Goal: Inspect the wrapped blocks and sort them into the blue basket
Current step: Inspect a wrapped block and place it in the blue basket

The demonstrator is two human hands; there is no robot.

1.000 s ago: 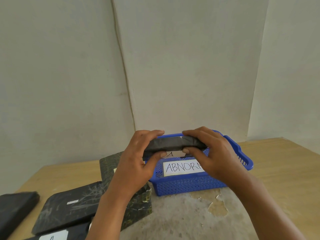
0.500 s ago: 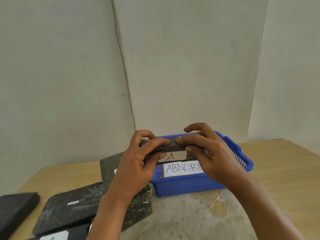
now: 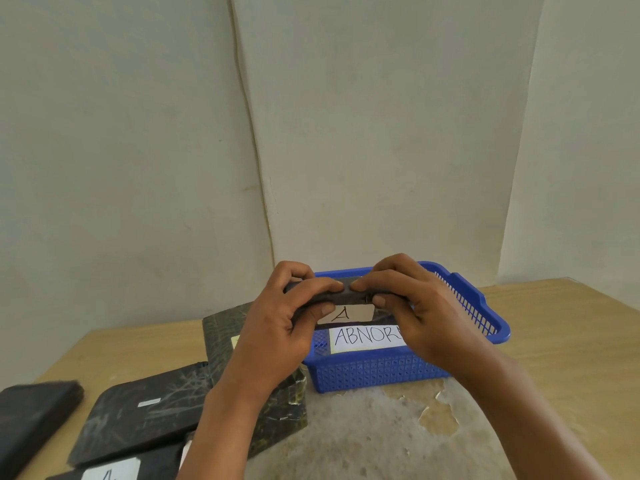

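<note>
I hold a black wrapped block (image 3: 348,296) in both hands just in front of the blue basket (image 3: 478,306). A white label with the letter A (image 3: 346,314) shows on the side facing me. My left hand (image 3: 280,327) grips the block's left end, fingers curled over its top and thumb beneath. Gripping the right end the same way is my right hand (image 3: 419,306). The basket's front carries a white label reading ABNOR (image 3: 363,337), partly covered by my right hand.
Several more black wrapped blocks lie at the left: a thick one (image 3: 225,337) behind my left arm, a flat one (image 3: 145,410), one at the far left edge (image 3: 31,414), one with a white label at the bottom (image 3: 110,474). The wooden table (image 3: 571,341) has a worn grey patch (image 3: 363,438).
Both hands have tilted the block so its labelled face turns toward me. My fingers have slid toward the middle of its top edge.
</note>
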